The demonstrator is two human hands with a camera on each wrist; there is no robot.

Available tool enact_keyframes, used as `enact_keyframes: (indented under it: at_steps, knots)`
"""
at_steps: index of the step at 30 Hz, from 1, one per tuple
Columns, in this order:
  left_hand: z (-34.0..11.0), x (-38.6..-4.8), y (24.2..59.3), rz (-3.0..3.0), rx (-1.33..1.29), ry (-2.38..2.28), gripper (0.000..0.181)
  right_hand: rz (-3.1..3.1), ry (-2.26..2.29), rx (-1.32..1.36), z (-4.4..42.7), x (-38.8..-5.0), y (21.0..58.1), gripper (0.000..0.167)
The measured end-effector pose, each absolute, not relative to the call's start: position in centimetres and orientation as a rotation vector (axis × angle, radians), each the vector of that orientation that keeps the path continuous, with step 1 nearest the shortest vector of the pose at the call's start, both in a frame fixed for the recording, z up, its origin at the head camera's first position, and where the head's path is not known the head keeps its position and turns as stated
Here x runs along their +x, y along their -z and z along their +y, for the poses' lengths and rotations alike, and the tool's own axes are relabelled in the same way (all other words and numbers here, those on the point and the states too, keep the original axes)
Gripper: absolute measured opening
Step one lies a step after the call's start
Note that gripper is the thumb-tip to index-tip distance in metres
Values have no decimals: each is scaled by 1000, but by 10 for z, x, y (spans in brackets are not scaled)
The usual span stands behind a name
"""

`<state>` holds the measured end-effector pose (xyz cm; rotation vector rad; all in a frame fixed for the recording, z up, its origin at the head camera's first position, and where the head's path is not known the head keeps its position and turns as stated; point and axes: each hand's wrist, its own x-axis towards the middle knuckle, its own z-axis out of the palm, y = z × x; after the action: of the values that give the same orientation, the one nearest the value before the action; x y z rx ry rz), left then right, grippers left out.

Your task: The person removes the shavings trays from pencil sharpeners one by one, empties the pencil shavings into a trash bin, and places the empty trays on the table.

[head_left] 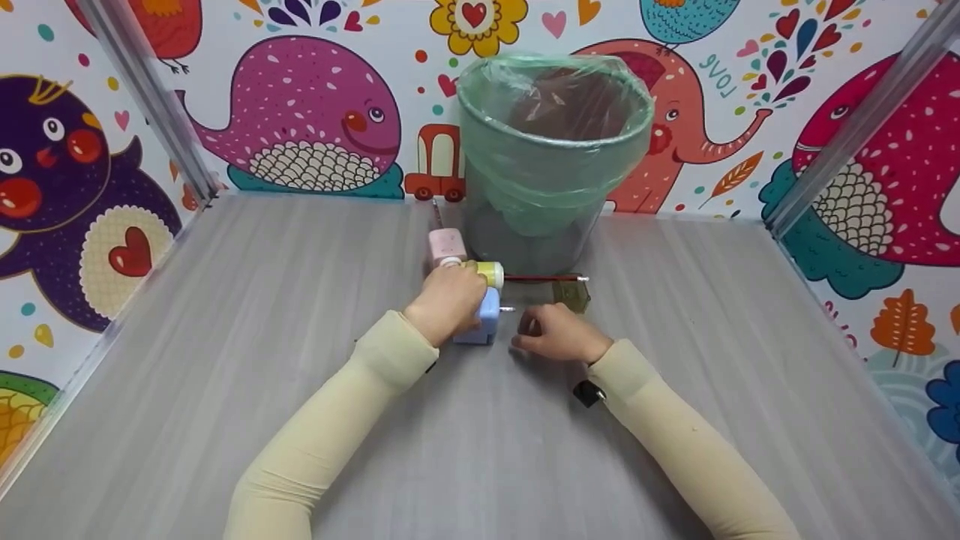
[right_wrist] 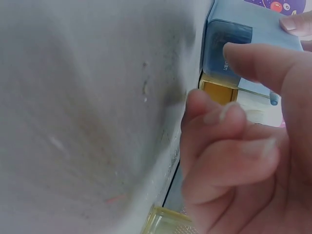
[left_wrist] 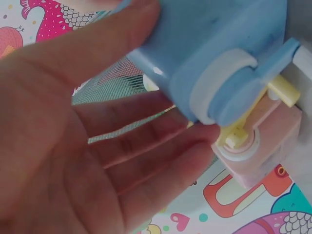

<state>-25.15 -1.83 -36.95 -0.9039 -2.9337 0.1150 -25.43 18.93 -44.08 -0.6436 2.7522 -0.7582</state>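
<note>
My left hand grips a blue hand-crank pencil sharpener. In the left wrist view its thumb lies along the body, and the fingers are behind it near the crank. A short pencil end sticks out of its right side. Just right of it hovers my right hand, fingers loosely curled and holding nothing. Its thumb is near the blue drawer in the right wrist view. Beyond stand a yellow sharpener with a red pencil extending right, and a pink sharpener with a pencil behind.
A grey bin lined with a green bag stands at the back against the patterned wall. A yellowish see-through box sits before it. Small specks dot the tabletop.
</note>
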Motion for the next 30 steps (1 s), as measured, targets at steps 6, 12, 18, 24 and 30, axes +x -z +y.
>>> enact_keyframes:
  at_steps: [6,12,18,24,30]
  knots:
    - [-18,-251,372,-2924,-895,-128,55,2767,757,-649,188,-253,441,21]
    - [-17,-251,373,-2946,-862,-172,55,2802,785,-658,185,-253,442,29]
    - [-15,-251,373,-2943,-824,-229,55,2826,819,-602,183,-255,441,35]
    - [-12,-251,373,-2919,-801,-281,47,2738,844,-541,181,-255,437,40]
    - [-9,-252,372,-2938,-818,-294,43,2676,932,-540,176,-254,439,40]
